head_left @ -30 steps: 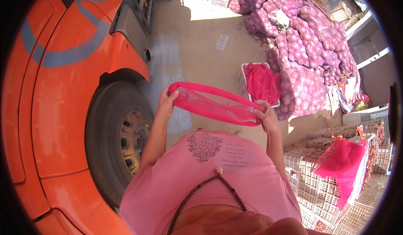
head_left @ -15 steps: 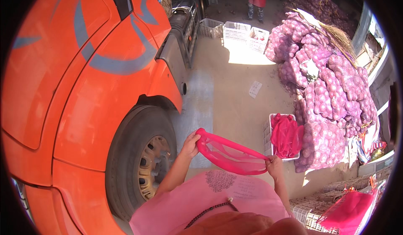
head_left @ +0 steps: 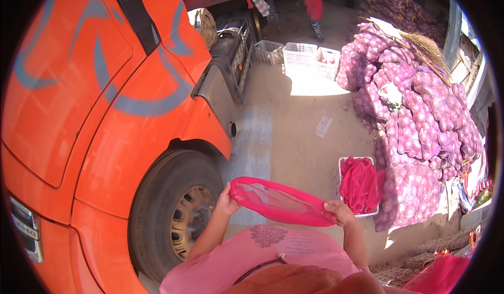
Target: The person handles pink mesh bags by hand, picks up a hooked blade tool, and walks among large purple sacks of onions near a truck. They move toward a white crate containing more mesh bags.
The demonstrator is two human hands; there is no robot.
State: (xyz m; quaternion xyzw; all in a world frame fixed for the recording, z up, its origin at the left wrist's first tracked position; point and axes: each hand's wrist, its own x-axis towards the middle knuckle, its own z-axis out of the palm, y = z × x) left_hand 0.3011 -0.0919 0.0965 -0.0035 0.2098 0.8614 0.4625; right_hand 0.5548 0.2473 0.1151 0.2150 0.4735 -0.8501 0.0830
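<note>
A bright pink mesh bag (head_left: 281, 203) is stretched sideways in front of my pink shirt, its mouth spread into a long oval. My left hand (head_left: 227, 201) is closed on the bag's left end, beside the truck's front wheel. At the other end, my right hand (head_left: 341, 212) pinches the rim between thumb and fingers. Just beyond that hand stands a white plastic crate (head_left: 337, 181) heaped with more pink mesh bags (head_left: 361, 185).
An orange truck (head_left: 121, 152) with a big wheel (head_left: 176, 210) fills the left side. Net sacks of purple onions (head_left: 412, 136) are piled at right, a straw broom (head_left: 428, 50) on top. White crates (head_left: 299, 55) and a person in red (head_left: 314, 2) are farther back.
The mesh bag and both hands sit slightly lower in the picture, and the bag's mouth has tipped into a fuller oval. The view has shifted, and the person at the back has turned.
</note>
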